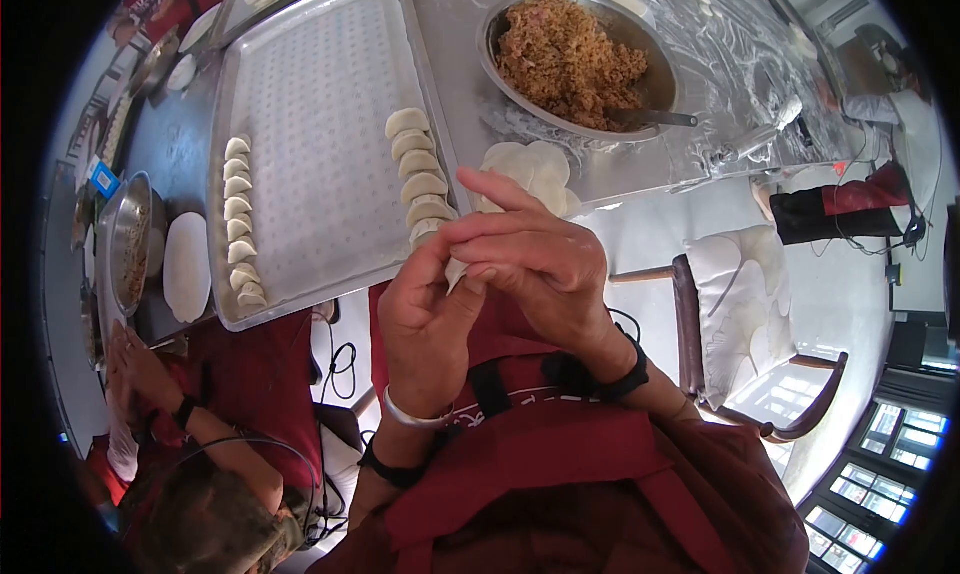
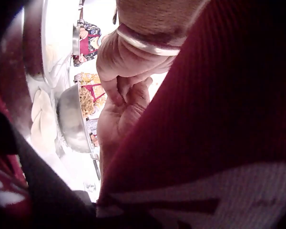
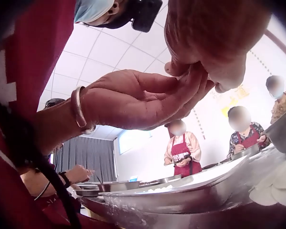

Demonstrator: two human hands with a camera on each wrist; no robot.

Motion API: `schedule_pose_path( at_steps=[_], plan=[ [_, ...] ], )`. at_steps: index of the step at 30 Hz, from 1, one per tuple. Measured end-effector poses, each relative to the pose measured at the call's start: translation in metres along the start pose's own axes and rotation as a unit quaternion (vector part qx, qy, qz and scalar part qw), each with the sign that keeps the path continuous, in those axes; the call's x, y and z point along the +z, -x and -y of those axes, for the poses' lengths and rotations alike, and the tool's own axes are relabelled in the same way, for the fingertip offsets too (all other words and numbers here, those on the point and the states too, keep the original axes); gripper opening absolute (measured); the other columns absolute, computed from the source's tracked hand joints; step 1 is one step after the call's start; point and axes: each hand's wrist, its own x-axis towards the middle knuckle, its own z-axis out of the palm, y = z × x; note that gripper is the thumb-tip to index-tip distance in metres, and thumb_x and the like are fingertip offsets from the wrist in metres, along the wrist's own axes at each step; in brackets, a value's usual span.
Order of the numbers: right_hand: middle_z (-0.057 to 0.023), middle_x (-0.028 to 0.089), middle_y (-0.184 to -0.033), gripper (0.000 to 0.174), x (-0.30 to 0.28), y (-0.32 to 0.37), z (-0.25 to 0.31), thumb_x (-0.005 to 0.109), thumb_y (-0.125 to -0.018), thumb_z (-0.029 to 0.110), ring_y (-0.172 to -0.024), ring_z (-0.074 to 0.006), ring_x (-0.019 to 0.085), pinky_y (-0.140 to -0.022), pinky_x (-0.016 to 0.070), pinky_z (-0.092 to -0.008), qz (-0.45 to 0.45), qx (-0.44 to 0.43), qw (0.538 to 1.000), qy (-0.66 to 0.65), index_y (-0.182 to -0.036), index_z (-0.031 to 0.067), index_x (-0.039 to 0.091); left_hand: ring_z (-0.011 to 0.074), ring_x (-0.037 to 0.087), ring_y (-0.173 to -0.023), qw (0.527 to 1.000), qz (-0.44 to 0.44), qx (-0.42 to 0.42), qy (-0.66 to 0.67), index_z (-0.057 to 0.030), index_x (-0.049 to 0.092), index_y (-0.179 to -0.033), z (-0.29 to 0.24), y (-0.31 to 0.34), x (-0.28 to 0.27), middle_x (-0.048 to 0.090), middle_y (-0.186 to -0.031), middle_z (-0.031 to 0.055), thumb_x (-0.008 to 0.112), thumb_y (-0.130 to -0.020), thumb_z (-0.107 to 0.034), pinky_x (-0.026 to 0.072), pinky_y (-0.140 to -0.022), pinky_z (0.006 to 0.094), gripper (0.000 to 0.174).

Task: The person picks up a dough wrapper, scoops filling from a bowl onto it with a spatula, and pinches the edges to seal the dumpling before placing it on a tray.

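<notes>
A small piece of pale dough (image 1: 456,272) is pinched between both hands in the head view, mostly covered by the fingers. The left hand (image 1: 428,319), with a silver bangle, curls round its left side. From the right, the right hand (image 1: 545,274) presses thumb and fingers on it, one finger sticking out. In the left wrist view the left hand (image 2: 131,57) meets the right hand (image 2: 119,119); the dough is hidden there. The right wrist view shows the left hand (image 3: 128,100) touching the right hand (image 3: 214,43) at the fingertips.
A metal tray (image 1: 320,154) holds two rows of folded dumplings (image 1: 418,161). Behind the hands lie round dough wrappers (image 1: 530,169) and a steel bowl (image 1: 490,59) of filling with a spoon (image 1: 665,119). A chair (image 1: 740,304) stands right; another person (image 1: 235,454) works at left.
</notes>
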Motion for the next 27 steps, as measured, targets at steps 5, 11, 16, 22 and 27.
schedule_pose_path(
  at_steps=[5,11,16,22,27],
  plan=[
    [-0.0123,0.071,-0.114,0.024,0.008,-0.005,0.008,0.073,-0.083,0.016,-0.130,-0.0382,0.052,-0.102,0.0462,-0.0445,-0.045,0.017,0.999,-0.001,-0.102,0.0019,0.072,0.0199,0.057,-0.119,0.999,0.019,-0.014,0.031,0.0092,0.045,-0.135,-0.007,0.000,0.001,0.055,-0.130,0.0153,0.055,-0.097,0.000,0.0496,-0.101,0.0326,0.040],
    [-0.0133,0.068,-0.121,0.028,-0.002,0.001,-0.007,0.071,-0.085,0.018,-0.134,-0.0393,0.047,-0.104,0.0447,-0.0449,0.030,-0.010,0.999,0.024,-0.109,0.0027,0.071,0.0212,0.057,-0.119,0.999,0.005,-0.019,0.046,0.0095,0.044,-0.136,-0.007,0.000,0.001,0.054,-0.132,0.0165,0.053,-0.095,0.003,0.0496,-0.102,0.0341,0.042],
    [-0.0125,0.069,-0.120,0.023,0.004,-0.006,0.006,0.072,-0.084,0.012,-0.131,-0.0390,0.050,-0.105,0.0439,-0.0445,-0.007,0.035,0.999,-0.014,-0.104,0.0029,0.072,0.0219,0.056,-0.121,0.999,-0.004,0.006,-0.053,0.0097,0.043,-0.138,-0.008,-0.002,-0.004,0.054,-0.133,0.0164,0.055,-0.096,0.002,0.0497,-0.101,0.0346,0.044],
    [-0.0124,0.068,-0.121,0.024,-0.003,-0.001,-0.010,0.075,-0.079,0.007,-0.134,-0.0372,0.048,-0.104,0.0451,-0.0434,0.062,-0.027,0.998,-0.013,-0.103,0.0024,0.072,0.0195,0.052,-0.126,0.995,-0.004,0.027,-0.092,0.0068,0.047,-0.137,-0.015,-0.002,0.004,0.055,-0.133,0.0140,0.056,-0.094,0.006,0.0426,-0.104,0.0303,0.044],
    [-0.0136,0.065,-0.127,0.032,0.002,0.001,-0.001,0.076,-0.079,0.011,-0.135,-0.0367,0.047,-0.105,0.0437,-0.0440,0.024,0.041,0.999,-0.020,-0.109,0.0032,0.070,0.0205,0.058,-0.117,0.999,0.003,-0.032,-0.024,0.0090,0.045,-0.137,-0.010,-0.004,-0.004,0.056,-0.130,0.0149,0.054,-0.094,0.005,0.0505,-0.097,0.0309,0.043]
  ],
)
